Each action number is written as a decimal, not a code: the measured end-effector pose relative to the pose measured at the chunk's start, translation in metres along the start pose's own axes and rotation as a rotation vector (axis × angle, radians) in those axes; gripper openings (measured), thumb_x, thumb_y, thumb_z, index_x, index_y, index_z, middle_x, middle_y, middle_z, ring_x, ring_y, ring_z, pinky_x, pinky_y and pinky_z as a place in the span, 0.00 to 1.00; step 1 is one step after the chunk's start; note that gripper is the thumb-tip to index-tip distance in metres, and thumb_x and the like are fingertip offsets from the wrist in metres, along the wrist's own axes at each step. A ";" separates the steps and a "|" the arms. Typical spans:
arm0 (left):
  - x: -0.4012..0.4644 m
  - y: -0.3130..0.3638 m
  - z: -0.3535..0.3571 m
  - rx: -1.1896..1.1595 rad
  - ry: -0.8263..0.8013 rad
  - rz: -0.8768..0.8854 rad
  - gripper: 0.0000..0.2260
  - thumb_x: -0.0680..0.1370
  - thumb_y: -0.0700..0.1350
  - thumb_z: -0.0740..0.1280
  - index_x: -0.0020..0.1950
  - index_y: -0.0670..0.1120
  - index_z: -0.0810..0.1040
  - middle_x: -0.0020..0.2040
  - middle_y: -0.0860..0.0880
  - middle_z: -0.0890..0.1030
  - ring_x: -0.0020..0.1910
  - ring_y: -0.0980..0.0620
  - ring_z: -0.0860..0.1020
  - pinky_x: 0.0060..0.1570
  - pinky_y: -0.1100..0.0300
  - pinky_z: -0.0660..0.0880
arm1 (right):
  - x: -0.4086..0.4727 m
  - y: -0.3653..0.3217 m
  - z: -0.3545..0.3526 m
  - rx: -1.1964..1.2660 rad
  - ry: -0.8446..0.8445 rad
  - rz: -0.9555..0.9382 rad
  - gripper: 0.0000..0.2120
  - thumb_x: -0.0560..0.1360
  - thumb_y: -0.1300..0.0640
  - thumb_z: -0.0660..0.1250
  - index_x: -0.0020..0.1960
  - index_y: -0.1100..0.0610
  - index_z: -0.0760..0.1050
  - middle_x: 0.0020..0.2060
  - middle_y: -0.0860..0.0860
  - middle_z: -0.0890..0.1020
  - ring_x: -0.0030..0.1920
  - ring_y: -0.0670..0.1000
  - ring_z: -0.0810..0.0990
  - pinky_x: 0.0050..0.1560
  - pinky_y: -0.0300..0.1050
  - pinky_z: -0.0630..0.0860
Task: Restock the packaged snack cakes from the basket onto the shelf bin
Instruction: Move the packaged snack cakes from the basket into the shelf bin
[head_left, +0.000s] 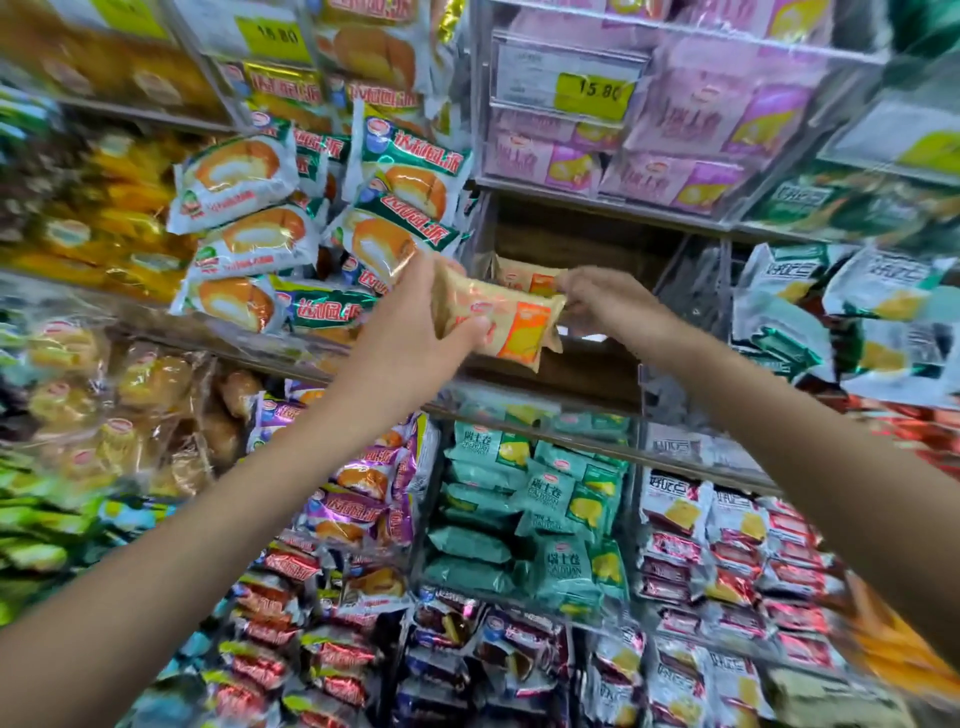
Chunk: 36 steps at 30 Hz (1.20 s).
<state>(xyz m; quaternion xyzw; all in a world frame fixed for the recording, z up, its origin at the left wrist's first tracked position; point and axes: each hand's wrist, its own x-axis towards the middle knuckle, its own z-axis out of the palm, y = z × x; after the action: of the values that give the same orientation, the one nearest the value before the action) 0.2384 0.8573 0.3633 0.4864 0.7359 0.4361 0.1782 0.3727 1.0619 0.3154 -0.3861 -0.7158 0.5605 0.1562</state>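
A tan and orange snack cake packet (511, 325) is held in front of the nearly bare shelf bin (587, 364) in the middle of the rack. My left hand (415, 322) grips the packet's left end, thumb underneath. My right hand (602, 306) pinches its right end at the sealed edge. A second packet of the same kind (524, 275) lies inside the bin just behind the held one. The basket is out of view.
Clear bins packed with other snacks surround the bin: cream cakes (244, 228) at left, pink packets (670, 130) above, teal rolls (535, 514) below, white and green packets (852, 312) at right. Yellow price tags (592, 93) hang on the bin fronts.
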 end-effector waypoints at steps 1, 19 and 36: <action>0.006 0.005 0.007 0.027 -0.011 0.007 0.12 0.75 0.49 0.67 0.54 0.55 0.66 0.44 0.60 0.74 0.40 0.63 0.74 0.32 0.73 0.68 | -0.015 -0.004 0.000 0.086 -0.116 -0.044 0.11 0.75 0.45 0.63 0.48 0.49 0.79 0.47 0.49 0.83 0.46 0.45 0.83 0.43 0.37 0.79; 0.124 -0.037 0.126 0.945 -0.692 0.060 0.30 0.75 0.42 0.67 0.74 0.44 0.59 0.72 0.39 0.62 0.69 0.39 0.64 0.66 0.44 0.67 | -0.040 0.011 -0.020 -1.180 0.169 0.078 0.16 0.76 0.53 0.67 0.59 0.60 0.74 0.56 0.59 0.78 0.55 0.60 0.78 0.44 0.47 0.71; 0.198 -0.036 0.138 1.077 -0.573 0.019 0.12 0.79 0.42 0.62 0.61 0.42 0.76 0.60 0.43 0.78 0.57 0.44 0.77 0.47 0.55 0.71 | 0.064 0.042 0.017 -0.653 0.161 0.217 0.15 0.73 0.55 0.70 0.58 0.60 0.76 0.52 0.57 0.80 0.49 0.53 0.78 0.44 0.44 0.73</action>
<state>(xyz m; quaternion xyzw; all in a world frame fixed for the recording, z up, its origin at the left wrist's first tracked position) 0.2213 1.0894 0.2893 0.6127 0.7713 -0.1442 0.0941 0.3359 1.1000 0.2575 -0.5325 -0.7974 0.2831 0.0197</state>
